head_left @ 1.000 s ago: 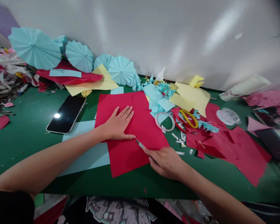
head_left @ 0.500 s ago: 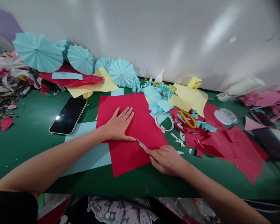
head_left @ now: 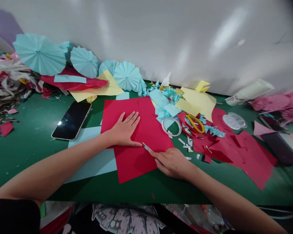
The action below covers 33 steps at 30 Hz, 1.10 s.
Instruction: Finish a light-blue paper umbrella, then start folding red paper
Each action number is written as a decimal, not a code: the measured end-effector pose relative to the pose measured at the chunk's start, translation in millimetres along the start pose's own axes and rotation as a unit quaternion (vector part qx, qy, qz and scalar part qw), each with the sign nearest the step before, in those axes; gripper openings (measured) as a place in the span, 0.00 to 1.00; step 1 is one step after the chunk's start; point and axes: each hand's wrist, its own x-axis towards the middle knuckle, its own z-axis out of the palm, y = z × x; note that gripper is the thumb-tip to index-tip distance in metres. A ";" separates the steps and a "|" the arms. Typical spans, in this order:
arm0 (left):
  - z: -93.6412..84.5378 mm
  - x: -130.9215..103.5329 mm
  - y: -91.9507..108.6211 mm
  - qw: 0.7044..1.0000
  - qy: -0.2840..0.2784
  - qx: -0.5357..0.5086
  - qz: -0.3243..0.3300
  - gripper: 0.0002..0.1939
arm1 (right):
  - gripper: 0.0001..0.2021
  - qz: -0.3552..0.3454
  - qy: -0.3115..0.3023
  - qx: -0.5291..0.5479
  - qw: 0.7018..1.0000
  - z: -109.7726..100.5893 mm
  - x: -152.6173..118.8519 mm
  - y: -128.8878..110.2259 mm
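Observation:
A large red paper sheet (head_left: 136,162) lies in front of me on the green table. My left hand (head_left: 124,130) rests flat on it with fingers spread, the thumb stretched out to the right. My right hand (head_left: 172,162) is closed round a craft knife (head_left: 146,147). The knife's blade points up and left, its tip on the red paper beside my left thumb. Most of the knife's handle is hidden in my fingers. Under the left forearm, a light blue sheet (head_left: 95,167) sticks out from beneath the red one.
A phone (head_left: 72,120) lies at the left. Right of the red sheet are a tape roll (head_left: 164,126), yellow-and-red scissors (head_left: 195,123) and red paper scraps (head_left: 254,156). Blue pleated rosettes (head_left: 40,53) lean on the back wall. A white cup (head_left: 250,92) lies on its side.
My right hand and the knife have shifted slightly up and left along the red paper. The left hand stays in place.

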 end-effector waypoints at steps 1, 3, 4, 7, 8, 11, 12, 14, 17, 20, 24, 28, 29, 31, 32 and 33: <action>0.4 0.1 -0.2 1.000 0.001 0.001 0.001 0.58 | 0.21 0.002 0.002 0.001 1.000 0.3 0.5 0.2; 1.0 0.4 -0.6 1.000 0.002 0.001 0.003 0.58 | 0.20 0.004 0.002 0.005 1.000 0.9 1.2 0.7; 1.3 0.5 -0.7 1.000 0.002 0.001 0.004 0.58 | 0.20 0.006 0.000 0.008 1.000 1.3 1.4 1.1; 1.9 0.7 -1.3 1.000 0.003 -0.002 0.005 0.58 | 0.19 0.007 -0.002 0.012 1.000 2.0 1.6 2.4; 2.1 0.7 -1.5 1.000 0.004 -0.002 0.004 0.58 | 0.18 0.007 -0.002 0.013 1.000 2.2 1.5 2.9; 2.7 0.5 -2.0 1.000 0.008 -0.001 0.005 0.58 | 0.20 0.007 0.001 0.020 1.000 2.7 0.6 4.0; 2.8 0.4 -2.0 1.000 0.009 -0.001 0.005 0.58 | 0.20 0.009 0.002 0.022 1.000 2.8 0.3 4.2; 2.9 0.2 -2.0 1.000 0.008 -0.001 0.006 0.58 | 0.20 0.009 0.004 0.024 1.000 3.0 0.0 4.7; 2.8 0.3 -1.8 1.000 0.008 0.000 0.006 0.58 | 0.19 0.002 0.003 0.022 1.000 2.9 0.4 5.1; 3.2 0.4 -1.8 1.000 0.011 0.003 0.005 0.57 | 0.19 0.004 0.000 0.024 1.000 2.4 1.3 5.2; 4.8 0.7 -2.4 1.000 0.015 0.005 0.005 0.57 | 0.17 0.007 0.006 0.027 1.000 2.6 2.0 5.2; 6.3 1.1 -3.2 1.000 0.014 0.006 0.007 0.57 | 0.17 0.011 0.006 0.020 1.000 4.2 3.3 6.1; 6.4 1.2 -3.3 1.000 0.014 0.006 0.007 0.57 | 0.18 0.011 0.001 0.017 1.000 4.7 3.8 6.5; 6.1 1.2 -3.3 1.000 0.012 0.006 0.006 0.57 | 0.18 0.012 -0.007 0.013 1.000 5.5 4.8 7.4; 5.7 1.1 -3.1 1.000 0.012 0.006 0.006 0.57 | 0.18 0.013 -0.011 0.013 1.000 5.7 5.3 7.8; 5.1 1.0 -2.9 1.000 0.012 0.005 0.007 0.57 | 0.18 0.015 -0.014 0.013 1.000 5.9 5.7 8.2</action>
